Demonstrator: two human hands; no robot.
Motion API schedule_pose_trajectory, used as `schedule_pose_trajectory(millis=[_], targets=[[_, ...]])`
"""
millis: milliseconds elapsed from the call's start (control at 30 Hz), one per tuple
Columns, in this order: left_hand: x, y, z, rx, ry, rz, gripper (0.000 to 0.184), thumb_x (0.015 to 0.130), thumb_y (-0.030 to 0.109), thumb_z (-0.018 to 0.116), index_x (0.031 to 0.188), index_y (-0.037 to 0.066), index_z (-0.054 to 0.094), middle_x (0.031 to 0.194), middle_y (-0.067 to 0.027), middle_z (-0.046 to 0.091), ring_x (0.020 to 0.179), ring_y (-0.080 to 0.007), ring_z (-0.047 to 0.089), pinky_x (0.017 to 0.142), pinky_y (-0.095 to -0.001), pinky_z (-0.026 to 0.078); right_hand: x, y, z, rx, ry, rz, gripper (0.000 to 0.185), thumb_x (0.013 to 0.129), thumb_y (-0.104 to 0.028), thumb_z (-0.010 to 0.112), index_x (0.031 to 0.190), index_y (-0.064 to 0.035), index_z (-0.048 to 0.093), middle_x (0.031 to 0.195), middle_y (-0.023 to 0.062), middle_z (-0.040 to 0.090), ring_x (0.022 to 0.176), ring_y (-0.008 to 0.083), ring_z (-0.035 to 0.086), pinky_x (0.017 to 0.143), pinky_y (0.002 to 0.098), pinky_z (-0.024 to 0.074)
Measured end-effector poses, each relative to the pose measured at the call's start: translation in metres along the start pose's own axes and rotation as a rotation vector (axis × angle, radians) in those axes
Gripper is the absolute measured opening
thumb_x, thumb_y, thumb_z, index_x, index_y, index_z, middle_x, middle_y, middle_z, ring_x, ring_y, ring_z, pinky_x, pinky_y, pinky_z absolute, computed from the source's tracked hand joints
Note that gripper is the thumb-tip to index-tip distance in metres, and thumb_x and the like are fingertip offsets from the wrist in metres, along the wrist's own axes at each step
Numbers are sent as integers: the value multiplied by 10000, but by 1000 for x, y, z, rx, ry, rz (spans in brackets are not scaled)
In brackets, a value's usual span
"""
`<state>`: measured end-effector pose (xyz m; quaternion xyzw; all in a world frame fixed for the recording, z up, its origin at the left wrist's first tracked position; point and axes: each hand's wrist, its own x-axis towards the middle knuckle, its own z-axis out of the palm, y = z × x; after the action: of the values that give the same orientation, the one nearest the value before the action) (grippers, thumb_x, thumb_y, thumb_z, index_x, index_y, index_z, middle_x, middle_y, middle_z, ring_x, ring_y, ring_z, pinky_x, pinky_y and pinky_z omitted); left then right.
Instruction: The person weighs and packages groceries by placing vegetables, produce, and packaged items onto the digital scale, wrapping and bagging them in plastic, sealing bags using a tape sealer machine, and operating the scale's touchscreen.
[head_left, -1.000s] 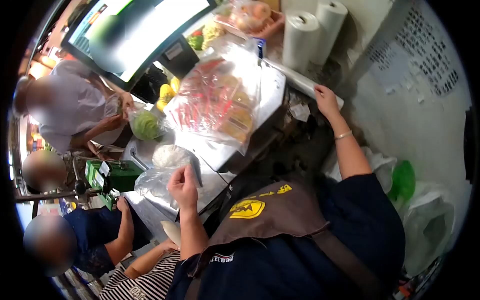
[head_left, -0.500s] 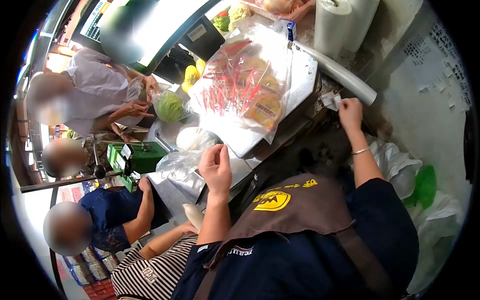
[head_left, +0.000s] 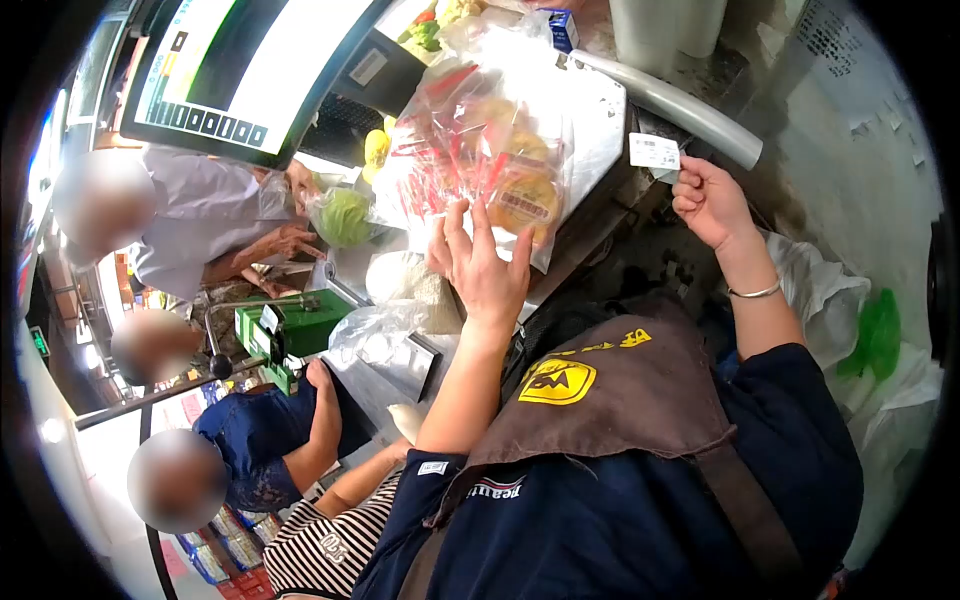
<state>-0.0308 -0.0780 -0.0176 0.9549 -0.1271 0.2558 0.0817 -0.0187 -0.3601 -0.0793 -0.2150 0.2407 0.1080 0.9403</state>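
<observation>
My left hand [head_left: 484,265] is open with its fingers spread, and its fingertips reach the lower edge of a clear plastic bag [head_left: 480,150] with red markings. Round yellow food with a label shows inside that bag, which lies on a white surface [head_left: 592,120]. In my right hand [head_left: 712,203], a small white printed label [head_left: 654,151] is pinched between thumb and fingers. Beside my left hand is a white bagged item [head_left: 405,285]. Farther off, a co-worker's or customer's hands are near a bagged green vegetable [head_left: 342,216].
A large screen [head_left: 240,80] stands at upper left. White plastic rolls [head_left: 668,25] stand at the top, with a long roll [head_left: 680,108] lying below. A green box [head_left: 290,325] sits at left near several people. Plastic bags [head_left: 825,290] hang at right.
My left hand has moved up and right to the plastic bag, and its fingers have spread. My right hand has raised the label, which now shows flat. The view has shifted slightly.
</observation>
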Motion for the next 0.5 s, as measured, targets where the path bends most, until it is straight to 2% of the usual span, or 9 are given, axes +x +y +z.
schedule_pose_trajectory(millis=[100, 167, 200, 267, 333, 433, 500], targets=[[-4, -1, -1, -25, 15, -22, 541, 682, 306, 697, 1123, 31, 546, 1140, -138, 460, 1092, -324, 368, 923, -438, 242, -3, 7, 7, -21, -2, -6, 92, 838, -78, 513, 773, -103, 452, 578, -60, 316, 481, 46, 295, 437, 186, 263], [-7, 0, 0, -66, 67, -17, 433, 667, 191, 654, 1065, 33, 588, 1048, -111, 495, 1034, -305, 406, 907, -422, 262, -5, 6, 15, -59, 8, -19, 35, 839, -85, 497, 809, -73, 486, 580, -68, 302, 486, 43, 283, 438, 181, 262], [-8, -2, 0, -83, 68, -8, 409, 658, 159, 637, 1045, 32, 599, 1026, -105, 502, 1018, -300, 415, 901, -417, 268, -4, 7, 15, -77, 11, -24, 59, 840, -84, 478, 878, -44, 500, 581, -70, 294, 484, 39, 270, 440, 178, 257], [-9, 1, -3, -139, 101, 3, 376, 609, 62, 568, 979, 34, 625, 957, -92, 517, 973, -286, 441, 879, -403, 288, -5, 3, 19, -154, -32, -37, 88, 830, -69, 482, 892, -8, 496, 588, -68, 303, 483, 36, 274, 442, 186, 255], [-13, -1, -6, -148, 91, 5, 369, 605, 55, 567, 970, 39, 624, 960, -92, 516, 972, -286, 440, 877, -403, 290, -6, 3, 27, -204, -25, -64, 124, 826, -71, 482, 903, 23, 508, 584, -73, 302, 480, 30, 261, 445, 193, 247], [-14, -3, -9, -166, 126, 17, 368, 590, 31, 557, 953, 48, 617, 938, -92, 518, 943, -288, 448, 871, -401, 296, -8, 1, 36, -246, -54, -95, 103, 828, -86, 486, 864, 5, 519, 571, -77, 295, 477, 30, 252, 445, 196, 243], [-14, -3, -13, -162, 133, 5, 365, 590, 26, 555, 948, 55, 617, 921, -88, 518, 927, -274, 455, 855, -392, 300, -9, 2, 43, -286, -60, -133, 91, 830, -107, 498, 776, -36, 520, 566, -77, 289, 476, 32, 248, 447, 198, 240]])
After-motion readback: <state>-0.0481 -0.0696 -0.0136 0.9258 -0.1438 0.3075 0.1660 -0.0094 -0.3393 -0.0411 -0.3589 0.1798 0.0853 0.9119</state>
